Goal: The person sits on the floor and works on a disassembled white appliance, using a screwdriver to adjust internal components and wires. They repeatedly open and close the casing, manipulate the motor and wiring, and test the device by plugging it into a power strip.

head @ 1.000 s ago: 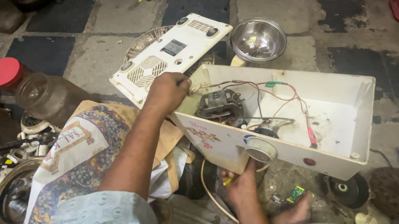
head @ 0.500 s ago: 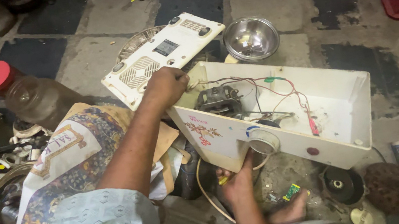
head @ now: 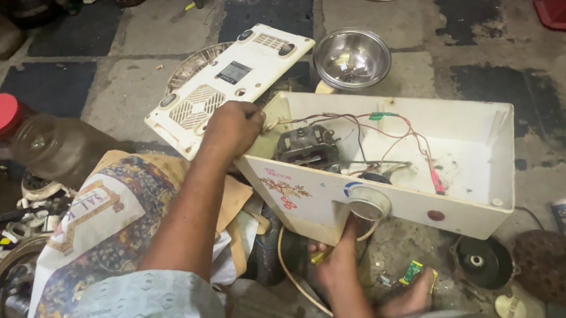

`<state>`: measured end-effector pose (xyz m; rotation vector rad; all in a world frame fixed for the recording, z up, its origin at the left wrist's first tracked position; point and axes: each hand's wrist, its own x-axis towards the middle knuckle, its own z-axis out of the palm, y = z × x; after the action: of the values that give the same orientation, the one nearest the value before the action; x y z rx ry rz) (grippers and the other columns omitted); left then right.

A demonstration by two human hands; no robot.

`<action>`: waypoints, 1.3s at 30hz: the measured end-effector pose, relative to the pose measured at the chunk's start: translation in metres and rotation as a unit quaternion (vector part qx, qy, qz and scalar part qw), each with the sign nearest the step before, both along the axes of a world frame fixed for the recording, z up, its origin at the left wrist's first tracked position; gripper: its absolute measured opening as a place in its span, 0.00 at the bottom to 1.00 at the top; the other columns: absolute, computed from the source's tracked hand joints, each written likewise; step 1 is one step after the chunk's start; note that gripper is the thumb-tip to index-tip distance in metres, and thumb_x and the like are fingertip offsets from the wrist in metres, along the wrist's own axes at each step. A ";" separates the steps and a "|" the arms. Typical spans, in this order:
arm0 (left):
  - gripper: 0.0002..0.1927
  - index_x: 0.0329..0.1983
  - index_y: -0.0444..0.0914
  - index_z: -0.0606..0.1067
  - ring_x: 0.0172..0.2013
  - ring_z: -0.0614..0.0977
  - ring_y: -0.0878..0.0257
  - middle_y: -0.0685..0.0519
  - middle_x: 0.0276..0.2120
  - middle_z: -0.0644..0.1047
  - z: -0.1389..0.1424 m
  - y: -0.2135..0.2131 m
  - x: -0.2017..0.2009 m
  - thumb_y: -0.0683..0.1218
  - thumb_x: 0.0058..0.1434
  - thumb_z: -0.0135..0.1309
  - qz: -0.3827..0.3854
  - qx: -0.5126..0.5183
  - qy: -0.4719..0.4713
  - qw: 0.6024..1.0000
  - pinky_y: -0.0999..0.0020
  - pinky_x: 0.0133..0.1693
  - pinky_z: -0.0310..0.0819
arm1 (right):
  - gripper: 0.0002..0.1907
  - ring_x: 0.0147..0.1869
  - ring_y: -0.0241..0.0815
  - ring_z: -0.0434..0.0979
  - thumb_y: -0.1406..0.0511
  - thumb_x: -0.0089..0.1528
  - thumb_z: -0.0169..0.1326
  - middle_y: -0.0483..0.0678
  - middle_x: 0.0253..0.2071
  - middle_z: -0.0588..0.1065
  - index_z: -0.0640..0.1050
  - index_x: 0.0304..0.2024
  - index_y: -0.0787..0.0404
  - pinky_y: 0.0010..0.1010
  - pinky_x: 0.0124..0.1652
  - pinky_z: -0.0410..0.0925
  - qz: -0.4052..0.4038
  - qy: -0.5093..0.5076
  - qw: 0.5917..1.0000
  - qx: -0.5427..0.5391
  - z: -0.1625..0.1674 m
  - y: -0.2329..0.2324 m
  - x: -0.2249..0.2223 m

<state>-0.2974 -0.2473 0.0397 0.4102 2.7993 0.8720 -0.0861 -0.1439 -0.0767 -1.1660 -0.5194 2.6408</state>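
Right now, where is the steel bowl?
In the head view, the steel bowl sits on the floor, upper centre, just behind the open white casing, right of the white back panel.

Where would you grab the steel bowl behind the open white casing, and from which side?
Probably the steel bowl by its thin rim, coming from above on the far side: it sits mouth-up on the floor, and the white casing and the vented back panel crowd its near and left edges.
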 end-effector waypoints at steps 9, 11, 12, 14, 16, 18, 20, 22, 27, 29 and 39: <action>0.15 0.47 0.41 0.81 0.42 0.86 0.48 0.42 0.41 0.83 -0.012 0.007 0.060 0.51 0.59 0.59 0.020 0.166 0.043 0.985 0.57 0.47 0.78 | 0.28 0.20 0.38 0.60 0.40 0.67 0.41 0.43 0.22 0.63 0.71 0.36 0.56 0.32 0.22 0.59 -0.023 -0.198 0.979 0.052 0.005 -0.027 0.035; 0.13 0.46 0.40 0.82 0.42 0.84 0.44 0.40 0.39 0.83 -0.016 0.012 0.086 0.48 0.59 0.58 0.017 0.179 0.035 0.983 0.54 0.46 0.77 | 0.19 0.23 0.38 0.64 0.48 0.67 0.46 0.43 0.25 0.67 0.72 0.39 0.55 0.33 0.24 0.61 0.001 -0.201 0.979 0.038 -0.002 -0.040 0.052; 0.13 0.46 0.40 0.82 0.42 0.84 0.44 0.40 0.39 0.83 -0.018 0.012 0.098 0.47 0.59 0.59 0.025 0.197 0.067 0.978 0.53 0.45 0.77 | 0.18 0.24 0.39 0.64 0.50 0.67 0.46 0.44 0.26 0.68 0.74 0.41 0.55 0.34 0.25 0.62 0.037 -0.192 0.980 0.028 -0.003 -0.048 0.063; 0.13 0.44 0.39 0.81 0.41 0.84 0.44 0.40 0.38 0.83 -0.019 0.010 0.121 0.47 0.58 0.60 0.036 0.237 0.126 0.963 0.53 0.43 0.76 | 0.18 0.25 0.41 0.64 0.53 0.65 0.45 0.46 0.28 0.69 0.77 0.46 0.56 0.36 0.27 0.63 0.101 -0.175 0.979 0.013 -0.004 -0.057 0.090; 0.13 0.46 0.40 0.80 0.38 0.85 0.47 0.42 0.36 0.83 -0.020 0.005 0.141 0.48 0.60 0.59 0.065 0.268 0.062 0.959 0.56 0.42 0.77 | 0.17 0.26 0.41 0.67 0.54 0.65 0.47 0.46 0.28 0.70 0.78 0.50 0.55 0.36 0.27 0.65 0.179 -0.145 0.971 0.056 0.001 -0.057 0.132; 0.13 0.47 0.40 0.79 0.37 0.85 0.50 0.42 0.35 0.82 -0.024 -0.004 0.156 0.49 0.61 0.58 0.086 0.303 0.024 0.949 0.59 0.41 0.77 | 0.18 0.27 0.40 0.70 0.58 0.65 0.49 0.45 0.29 0.72 0.78 0.56 0.52 0.33 0.29 0.67 0.286 -0.086 0.940 0.165 0.008 -0.050 0.157; 0.14 0.48 0.40 0.79 0.37 0.85 0.53 0.42 0.35 0.82 -0.034 -0.012 0.170 0.50 0.61 0.59 0.100 0.343 0.003 0.934 0.61 0.41 0.77 | 0.23 0.30 0.36 0.74 0.64 0.64 0.52 0.43 0.32 0.75 0.76 0.63 0.50 0.29 0.32 0.70 0.409 -0.003 0.851 0.329 0.020 -0.038 0.183; 0.14 0.48 0.38 0.77 0.39 0.84 0.56 0.45 0.37 0.83 -0.050 -0.020 0.177 0.49 0.63 0.58 0.081 0.398 0.007 0.914 0.63 0.42 0.77 | 0.22 0.36 0.32 0.78 0.67 0.61 0.54 0.44 0.36 0.79 0.74 0.59 0.54 0.27 0.35 0.73 0.367 -0.021 0.845 0.387 0.033 -0.034 0.203; 0.12 0.46 0.34 0.77 0.39 0.81 0.61 0.49 0.38 0.82 -0.081 -0.029 0.168 0.49 0.67 0.57 0.060 0.508 -0.056 0.858 0.66 0.44 0.76 | 0.16 0.35 0.31 0.76 0.69 0.62 0.55 0.45 0.38 0.82 0.77 0.53 0.64 0.23 0.33 0.68 0.288 -0.049 0.802 0.522 0.071 -0.001 0.216; 0.12 0.49 0.36 0.77 0.40 0.81 0.65 0.54 0.39 0.81 -0.079 -0.036 0.162 0.49 0.70 0.53 0.091 0.552 -0.074 0.825 0.71 0.44 0.75 | 0.16 0.33 0.29 0.71 0.69 0.64 0.54 0.43 0.34 0.78 0.77 0.54 0.65 0.23 0.33 0.65 0.240 -0.039 0.791 0.561 0.078 0.013 0.214; 0.16 0.59 0.36 0.70 0.36 0.78 0.65 0.52 0.37 0.76 -0.005 -0.105 0.256 0.39 0.69 0.42 0.052 0.545 -0.367 0.752 0.70 0.36 0.75 | 0.11 0.27 0.35 0.68 0.62 0.72 0.51 0.46 0.28 0.71 0.72 0.40 0.63 0.29 0.27 0.63 0.119 -0.052 0.877 0.463 0.084 0.024 0.255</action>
<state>-0.0412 -0.3524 0.0342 -0.0092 1.3707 2.0698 0.1690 -0.1197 0.0072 -0.9268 -1.7766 1.9897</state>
